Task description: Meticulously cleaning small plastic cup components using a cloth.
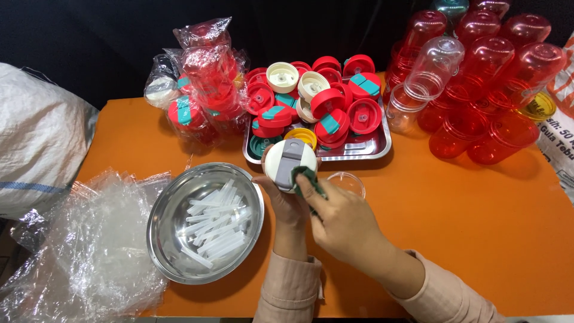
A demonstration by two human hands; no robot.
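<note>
Your left hand [286,200] grips the cream lid [289,164] from beneath, just near of the steel tray [376,149]; your right hand [341,218] pinches a green cloth [307,177] against it, fingers hiding the lid's lower right edge and most of the cloth

We have 1 view, from our head, looking steeply down and forward, close over the orange table [454,239]; its far edge meets a dark backdrop at top.
</note>
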